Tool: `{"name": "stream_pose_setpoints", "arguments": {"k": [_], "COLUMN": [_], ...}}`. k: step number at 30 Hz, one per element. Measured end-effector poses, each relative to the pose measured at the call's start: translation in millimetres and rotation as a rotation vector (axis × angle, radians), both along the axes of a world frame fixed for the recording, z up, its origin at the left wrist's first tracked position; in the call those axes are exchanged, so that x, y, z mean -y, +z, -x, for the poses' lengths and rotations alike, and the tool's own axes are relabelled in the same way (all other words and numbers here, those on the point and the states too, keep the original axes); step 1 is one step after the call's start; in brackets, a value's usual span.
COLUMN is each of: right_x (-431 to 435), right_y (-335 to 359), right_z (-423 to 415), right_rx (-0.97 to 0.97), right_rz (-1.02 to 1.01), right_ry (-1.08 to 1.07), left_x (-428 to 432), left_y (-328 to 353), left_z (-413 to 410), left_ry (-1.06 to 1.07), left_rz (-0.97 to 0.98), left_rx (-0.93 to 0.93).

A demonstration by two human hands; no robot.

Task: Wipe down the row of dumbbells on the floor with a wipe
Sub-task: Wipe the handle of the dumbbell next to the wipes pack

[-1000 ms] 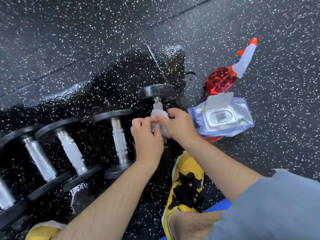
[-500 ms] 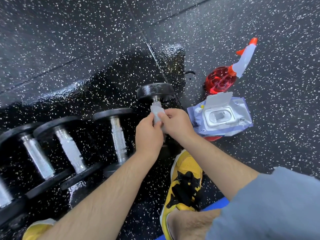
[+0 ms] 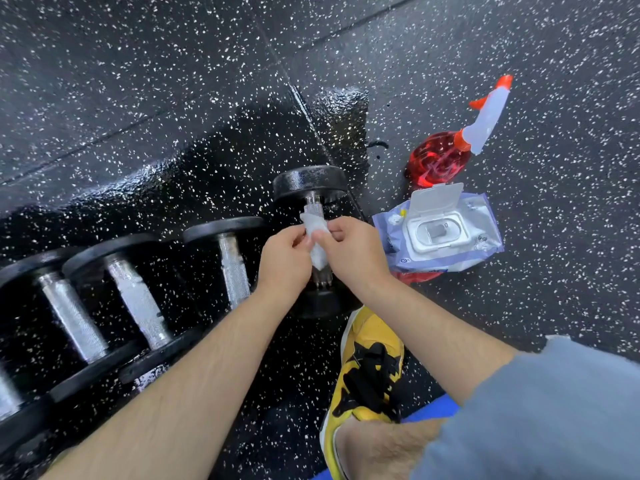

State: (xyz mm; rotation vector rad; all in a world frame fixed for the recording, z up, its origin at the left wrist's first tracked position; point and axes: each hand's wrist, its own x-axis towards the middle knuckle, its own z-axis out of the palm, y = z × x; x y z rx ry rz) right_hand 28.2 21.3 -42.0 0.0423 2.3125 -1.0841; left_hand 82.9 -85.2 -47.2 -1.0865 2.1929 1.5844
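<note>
Head view: left hand and right hand pinch the wipe over the dumbbell lying near-to-far.

Place type: gym, free-weights area.
Floor: black rubber flooring flecked with white, laid in large tiles; a tile seam runs away beyond the left hand and right hand.
Weights: row of dumbbells with black round heads and knurled metal handles, lying side by side on the floor from beneath both hands out to the left of the left hand.
Wet area: glossy wet patch on the floor, beyond the left hand.
Cleaning supplies: spray bottle of red liquid, beyond and right of the right hand; wipe pack with lid open, just right of the right hand.
Footwear: yellow-and-black sports shoe, nearer than the right hand.
</note>
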Motion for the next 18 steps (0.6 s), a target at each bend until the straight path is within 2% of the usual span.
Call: {"name": "stream_pose_setpoints", "arguments": {"k": [5, 13, 18], "right_x": [-11, 0, -20], "right_y": [2, 5, 2], "right_z": [-8, 8, -11], "right_rx": [0.052, -0.029, -0.034], "right_rz": [-0.074, -0.02, -0.061], "right_ry": [0.084, -0.05, 0.036], "left_x": [4, 8, 5], "left_y": [-9, -4, -4], "left_z": [-16, 0, -19], "left_ry": [-0.089, -0.051, -0.085], "left_rz": [0.005, 0.02, 0.028], "left_rx": [0.051, 0.026, 0.062]}}
